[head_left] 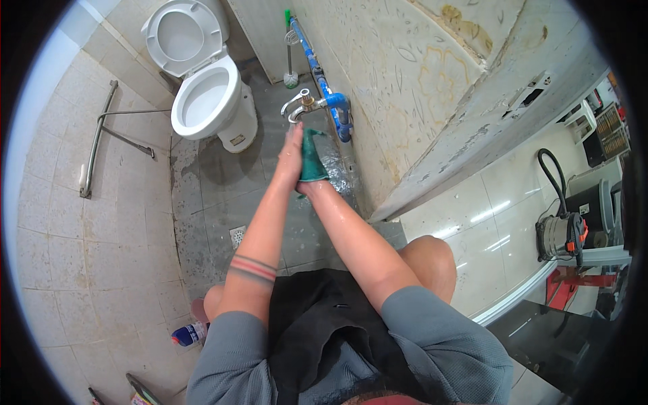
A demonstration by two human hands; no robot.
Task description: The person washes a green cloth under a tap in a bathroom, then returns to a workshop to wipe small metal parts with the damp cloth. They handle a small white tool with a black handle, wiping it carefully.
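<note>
Under a chrome tap (pixel 305 102), my bare left hand (pixel 291 156) lies flat against the side of my right hand, its wet fingers stretched up toward the spout. A green rubber glove (pixel 312 164) covers my right hand (pixel 310 154), with its loose cuff at the wrist. One green finger tip sticks out to the right; how the other gloved fingers lie is hidden. Drops of water shine on both forearms, and the grey tiles below are wet.
A white toilet (pixel 206 101) with raised lid stands ahead left. Blue pipe (pixel 337 111) and a toilet brush (pixel 290 77) are along the right wall. A metal rail (pixel 101 128) juts from the left wall. A bottle (pixel 189 334) and floor drain (pixel 237 235) are lower left; a vacuum cleaner (pixel 560 236) is outside.
</note>
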